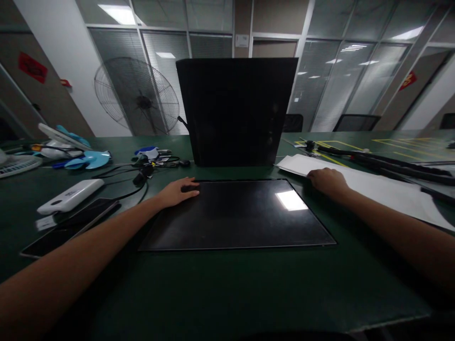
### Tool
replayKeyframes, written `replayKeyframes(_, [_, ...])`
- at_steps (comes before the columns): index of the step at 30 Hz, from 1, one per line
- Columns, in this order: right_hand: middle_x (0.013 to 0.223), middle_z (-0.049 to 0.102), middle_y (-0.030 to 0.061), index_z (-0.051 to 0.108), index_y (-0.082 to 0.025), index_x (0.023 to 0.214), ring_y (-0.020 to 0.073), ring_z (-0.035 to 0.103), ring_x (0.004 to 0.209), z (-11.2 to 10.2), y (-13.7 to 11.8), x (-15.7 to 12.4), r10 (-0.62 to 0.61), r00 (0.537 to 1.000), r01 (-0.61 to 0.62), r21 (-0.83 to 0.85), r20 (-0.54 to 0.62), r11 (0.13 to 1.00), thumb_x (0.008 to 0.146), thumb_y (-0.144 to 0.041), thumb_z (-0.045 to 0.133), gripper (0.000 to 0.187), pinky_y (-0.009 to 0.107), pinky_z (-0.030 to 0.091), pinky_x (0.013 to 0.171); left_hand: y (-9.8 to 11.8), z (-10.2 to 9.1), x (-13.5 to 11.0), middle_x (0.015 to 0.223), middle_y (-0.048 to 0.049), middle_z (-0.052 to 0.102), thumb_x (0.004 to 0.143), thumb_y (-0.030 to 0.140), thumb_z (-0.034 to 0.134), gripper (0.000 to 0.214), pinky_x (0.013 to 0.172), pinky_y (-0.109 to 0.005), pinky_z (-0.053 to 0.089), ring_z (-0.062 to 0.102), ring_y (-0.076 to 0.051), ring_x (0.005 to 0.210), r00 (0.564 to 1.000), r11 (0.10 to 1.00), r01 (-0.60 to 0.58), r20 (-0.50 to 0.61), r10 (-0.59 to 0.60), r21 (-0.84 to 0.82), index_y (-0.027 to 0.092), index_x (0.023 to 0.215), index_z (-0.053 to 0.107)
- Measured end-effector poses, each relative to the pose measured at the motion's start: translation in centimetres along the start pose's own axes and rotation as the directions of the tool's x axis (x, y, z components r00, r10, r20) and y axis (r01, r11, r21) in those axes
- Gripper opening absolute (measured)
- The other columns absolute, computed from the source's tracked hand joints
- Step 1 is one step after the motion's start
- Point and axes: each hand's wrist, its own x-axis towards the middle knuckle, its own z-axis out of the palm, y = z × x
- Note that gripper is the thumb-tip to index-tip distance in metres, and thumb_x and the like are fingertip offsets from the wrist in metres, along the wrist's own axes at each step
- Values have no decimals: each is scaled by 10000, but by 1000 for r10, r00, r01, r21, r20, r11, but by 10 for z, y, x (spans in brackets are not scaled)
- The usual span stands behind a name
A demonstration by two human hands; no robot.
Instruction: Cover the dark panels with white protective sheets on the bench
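Note:
A dark, glossy flat display panel lies on the green table with a ceiling light mirrored in it. My left hand rests at the panel's far left corner, thumb and fingers apart and touching its edge. To the right of the panel is a stack of white sheets or thin boards. My right hand is closed at the near left edge of this white stack, fingers curled onto it. Its fingertips are partly hidden. Behind the panel stands a large black upright box-like object.
At left lie a white power bank, a phone, cables and blue-and-white fans. Black cable bundles run along the right. The green table extends to the front edge. A caged floor fan stands behind.

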Motion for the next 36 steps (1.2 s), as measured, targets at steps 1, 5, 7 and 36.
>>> replayKeyframes(1, [1023, 731, 272, 782, -145, 1077, 408, 696, 964, -3, -1, -2, 28, 1000, -29, -27, -9, 999, 988, -518, 476, 491, 534, 488, 829, 1, 1, 0, 1625, -63, 509, 912, 663, 572, 612, 1239, -457, 367, 481, -306, 1494, 1000, 1000, -2, -10, 2, 11, 290, 1380, 700])
replayKeyframes(5, [959, 731, 233, 760, -148, 1020, 373, 688, 893, -20, -13, -11, 103, 994, -107, -112, -49, 988, 977, -671, 462, 603, 454, 476, 746, 2, 3, 2, 1565, -90, 579, 953, 624, 521, 565, 1222, -463, 392, 572, -315, 1411, 999, 997, -14, -46, 17, 80, 250, 1317, 738])
replayKeyframes(7, [943, 735, 208, 745, -163, 1040, 345, 685, 850, -30, -29, -18, 78, 994, -87, -143, -73, 986, 998, -667, 410, 606, 419, 457, 710, 2, 3, 3, 1537, -106, 605, 963, 601, 503, 561, 1211, -459, 406, 596, -313, 1382, 998, 994, -21, -55, 27, 109, 226, 1308, 741])
replayKeyframes(36, [1628, 470, 103, 524, -269, 1559, 359, 422, 1502, -36, -93, -54, -447, 891, 434, 431, -77, 791, 1000, -647, 503, 675, 611, 303, 1253, -4, 3, 0, 1644, -136, 473, 857, 780, 575, 834, 1258, -482, 317, 466, -345, 1496, 998, 997, -42, 39, 39, 68, 226, 1480, 611])
